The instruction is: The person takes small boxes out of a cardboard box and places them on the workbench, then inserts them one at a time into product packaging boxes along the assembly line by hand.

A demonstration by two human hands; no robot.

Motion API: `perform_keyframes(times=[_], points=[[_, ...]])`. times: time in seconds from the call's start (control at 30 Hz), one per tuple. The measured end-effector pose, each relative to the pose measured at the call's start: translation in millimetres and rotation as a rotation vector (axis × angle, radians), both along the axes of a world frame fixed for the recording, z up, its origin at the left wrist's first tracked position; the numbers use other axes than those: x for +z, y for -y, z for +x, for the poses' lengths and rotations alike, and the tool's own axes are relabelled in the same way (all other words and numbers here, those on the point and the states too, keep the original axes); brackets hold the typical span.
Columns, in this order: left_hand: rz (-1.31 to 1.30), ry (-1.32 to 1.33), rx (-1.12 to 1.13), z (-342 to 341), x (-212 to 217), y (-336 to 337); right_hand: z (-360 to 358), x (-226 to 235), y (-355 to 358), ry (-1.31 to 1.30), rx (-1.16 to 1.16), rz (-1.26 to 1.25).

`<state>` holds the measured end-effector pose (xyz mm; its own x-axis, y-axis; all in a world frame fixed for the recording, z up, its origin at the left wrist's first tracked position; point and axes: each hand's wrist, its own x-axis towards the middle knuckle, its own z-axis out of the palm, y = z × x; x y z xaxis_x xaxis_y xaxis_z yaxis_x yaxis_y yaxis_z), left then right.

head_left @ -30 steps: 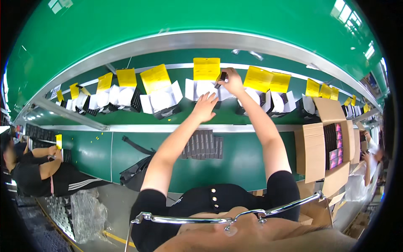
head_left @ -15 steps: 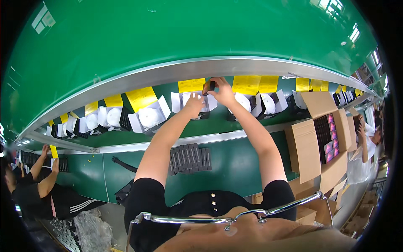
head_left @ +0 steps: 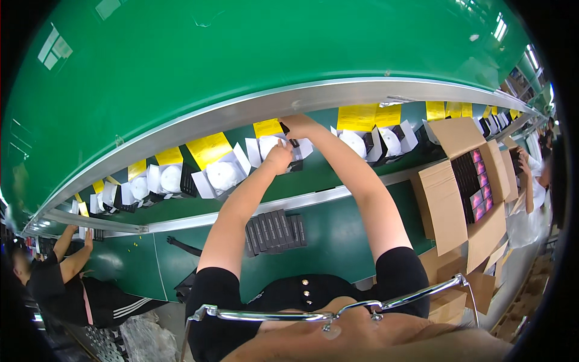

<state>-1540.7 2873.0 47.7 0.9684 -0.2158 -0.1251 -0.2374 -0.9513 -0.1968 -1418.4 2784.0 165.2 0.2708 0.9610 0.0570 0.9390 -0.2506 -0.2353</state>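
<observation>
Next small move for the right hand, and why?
Probably lower the dark item into the open box: the right hand appears to hold it by the yellow flap, and the left hand is at the box's open top.

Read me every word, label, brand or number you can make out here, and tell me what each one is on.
None can be read.
Yellow panels: dark print, too small.
Black boxes: pale print, too small.
Packed boxes: any print too small.
Dark item at the right hand: too small to tell.
</observation>
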Motion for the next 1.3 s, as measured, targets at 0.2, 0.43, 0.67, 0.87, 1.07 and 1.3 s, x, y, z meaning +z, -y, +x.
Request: perform_keyframes(times=[0.2, 0.43, 0.67, 0.87, 1.07, 1.3], points=[[-0.078, 0.033, 0.031, -22.0, 8.9, -2.2, 5.9, -27.6, -23.8, -0.002, -0.014, -0.174], [-0.149, 0.103, 0.015, -27.7, -4.5, -9.0, -10.4, -89.8, -21.0, 0.108, -0.129, -0.149], [-0.197, 0.134, 0.037, -44.8, 2.8, -1.9, -24.1, -129.7, 3.1, 0.424, -0.402, 0.060], [-0.982, 0.506, 0.314, -180.6, 16.7, -41.9, -91.2, -108.9, 6.6, 0.332, -0.356, 0.335], [-1.119, 1.118, 0.903, -343.3, -22.2, -62.2, -196.2, -150.4, 14.5, -0.761, -0.033, -0.151], [-1.115, 0.898, 1.140, -463.6, -89.9, -12.5, -191.8, -101.5, -14.8, -1.307, -0.052, -0.405]])
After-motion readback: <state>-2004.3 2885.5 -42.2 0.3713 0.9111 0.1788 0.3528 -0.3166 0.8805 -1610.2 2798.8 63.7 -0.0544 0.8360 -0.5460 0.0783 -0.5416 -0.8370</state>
